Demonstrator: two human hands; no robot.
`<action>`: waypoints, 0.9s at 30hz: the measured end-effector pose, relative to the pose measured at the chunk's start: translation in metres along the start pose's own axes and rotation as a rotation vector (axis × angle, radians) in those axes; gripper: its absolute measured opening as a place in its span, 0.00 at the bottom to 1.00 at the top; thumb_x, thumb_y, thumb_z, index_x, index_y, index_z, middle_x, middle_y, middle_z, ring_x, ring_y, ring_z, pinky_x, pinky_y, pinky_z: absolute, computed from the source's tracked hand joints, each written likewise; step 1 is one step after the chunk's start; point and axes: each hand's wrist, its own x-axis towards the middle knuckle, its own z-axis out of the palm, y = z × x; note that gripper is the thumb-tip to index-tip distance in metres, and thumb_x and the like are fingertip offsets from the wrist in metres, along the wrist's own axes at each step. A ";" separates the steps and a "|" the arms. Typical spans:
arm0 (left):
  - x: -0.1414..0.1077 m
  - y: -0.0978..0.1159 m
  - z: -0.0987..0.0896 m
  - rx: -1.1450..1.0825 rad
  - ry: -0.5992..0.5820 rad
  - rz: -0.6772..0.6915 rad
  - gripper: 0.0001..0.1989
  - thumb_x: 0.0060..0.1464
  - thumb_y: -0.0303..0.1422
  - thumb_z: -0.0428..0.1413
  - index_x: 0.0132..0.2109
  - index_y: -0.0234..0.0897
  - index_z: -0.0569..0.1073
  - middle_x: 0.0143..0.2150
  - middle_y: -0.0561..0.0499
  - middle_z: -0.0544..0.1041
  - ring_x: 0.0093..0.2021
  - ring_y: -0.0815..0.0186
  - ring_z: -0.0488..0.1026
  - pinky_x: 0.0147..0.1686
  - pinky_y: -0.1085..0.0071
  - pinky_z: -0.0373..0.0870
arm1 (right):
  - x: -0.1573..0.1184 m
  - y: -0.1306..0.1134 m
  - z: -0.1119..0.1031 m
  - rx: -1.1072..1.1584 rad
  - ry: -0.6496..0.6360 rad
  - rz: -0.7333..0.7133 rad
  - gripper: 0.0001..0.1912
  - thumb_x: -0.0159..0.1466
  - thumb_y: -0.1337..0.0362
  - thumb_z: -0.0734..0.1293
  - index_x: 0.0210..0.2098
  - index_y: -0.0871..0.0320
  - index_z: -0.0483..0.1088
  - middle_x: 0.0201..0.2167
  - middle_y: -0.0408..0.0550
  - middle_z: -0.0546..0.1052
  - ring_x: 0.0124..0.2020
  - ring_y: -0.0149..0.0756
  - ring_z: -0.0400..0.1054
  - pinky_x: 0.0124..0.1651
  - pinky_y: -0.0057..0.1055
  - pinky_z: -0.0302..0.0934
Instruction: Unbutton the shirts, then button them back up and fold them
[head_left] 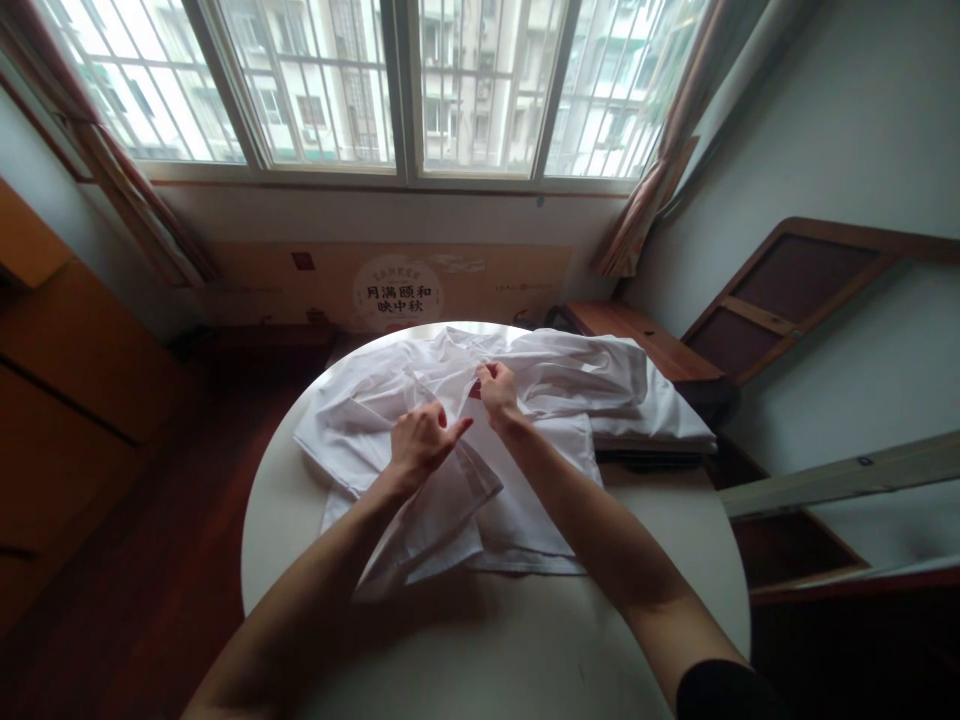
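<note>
A white shirt (525, 490) lies spread and rumpled over a round white table (277, 540), its hem toward me. My right hand (496, 388) pinches an edge of the shirt between thumb and fingers, lifting it a little near the middle. Lower and to the left, my left hand (422, 440) has its fingers curled into the cloth, with the thumb sticking out to the right. Between the two hands a fold of fabric rises. The fingertips of the left hand are hidden in the cloth.
A folded stack of white cloth (675, 415) sits at the table's right, on something dark. Behind the table a printed banner (480, 285) hangs below the window (480, 90). A wooden bench (637, 340) stands at the back right, and wooden cabinets (82, 400) line the left.
</note>
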 end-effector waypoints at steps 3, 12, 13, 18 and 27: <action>-0.009 0.011 0.004 0.039 -0.095 -0.006 0.10 0.50 0.39 0.54 0.29 0.37 0.73 0.27 0.46 0.75 0.31 0.59 0.73 0.32 0.68 0.63 | -0.003 -0.001 0.001 -0.024 -0.032 -0.030 0.08 0.57 0.59 0.62 0.29 0.58 0.63 0.23 0.41 0.68 0.22 0.29 0.64 0.27 0.29 0.65; 0.001 -0.019 0.009 -1.045 -0.244 -0.154 0.13 0.39 0.38 0.62 0.29 0.32 0.73 0.24 0.50 0.75 0.24 0.69 0.69 0.25 0.74 0.63 | -0.085 0.003 -0.045 -0.450 -0.218 -0.445 0.07 0.58 0.62 0.64 0.33 0.58 0.71 0.31 0.48 0.75 0.30 0.35 0.68 0.37 0.32 0.63; 0.000 -0.019 0.008 -1.106 -0.254 -0.180 0.14 0.38 0.39 0.63 0.29 0.32 0.73 0.23 0.51 0.74 0.22 0.70 0.68 0.24 0.75 0.62 | -0.092 0.004 -0.046 -0.452 -0.260 -0.425 0.07 0.58 0.62 0.64 0.32 0.58 0.72 0.30 0.48 0.76 0.30 0.36 0.68 0.36 0.32 0.62; -0.004 -0.019 0.007 -1.225 -0.319 -0.263 0.16 0.37 0.40 0.64 0.28 0.30 0.75 0.21 0.52 0.73 0.20 0.74 0.63 0.21 0.76 0.57 | -0.103 0.007 -0.039 -0.438 -0.246 -0.365 0.10 0.57 0.58 0.67 0.30 0.58 0.75 0.28 0.48 0.77 0.27 0.36 0.69 0.34 0.31 0.61; -0.004 -0.019 0.010 -1.069 -0.128 -0.208 0.13 0.38 0.39 0.63 0.29 0.31 0.77 0.25 0.48 0.76 0.25 0.69 0.69 0.26 0.74 0.64 | -0.097 0.013 -0.030 -0.389 -0.255 -0.259 0.09 0.57 0.61 0.65 0.27 0.59 0.74 0.24 0.46 0.76 0.25 0.35 0.68 0.30 0.29 0.60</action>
